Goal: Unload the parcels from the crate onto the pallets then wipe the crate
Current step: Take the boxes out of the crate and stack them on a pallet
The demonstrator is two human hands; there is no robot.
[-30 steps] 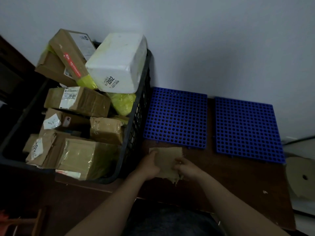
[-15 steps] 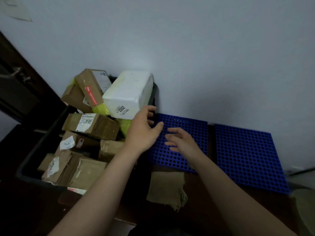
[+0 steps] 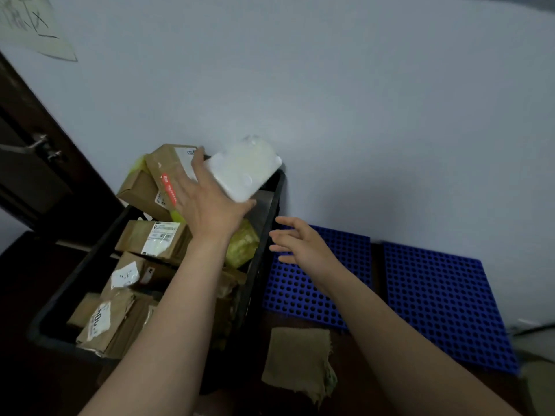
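A black crate [image 3: 271, 223] on the left holds several brown cardboard parcels [image 3: 156, 239] and a yellow bag parcel [image 3: 244, 245]. On top of the pile a white foam box [image 3: 244, 169] is tilted, blurred by motion. My left hand [image 3: 207, 205] grips it, fingers along its left side and thumb at its lower corner. My right hand [image 3: 303, 247] hovers open beside the crate's right wall, above the left blue pallet [image 3: 348, 259]. The right blue pallet [image 3: 444, 304] is bare. A tan cloth [image 3: 297, 361] lies on the table in front of the left pallet.
The crate and pallets sit on a dark wooden table [image 3: 360, 370] against a pale wall. A dark door with a metal latch [image 3: 45, 151] stands at the far left. A paper sheet [image 3: 30, 22] hangs on the wall at the upper left.
Both hands left the cloth on the table and rose toward the crate. My left hand took hold of the white foam box, which has tipped up; my right hand follows, open.
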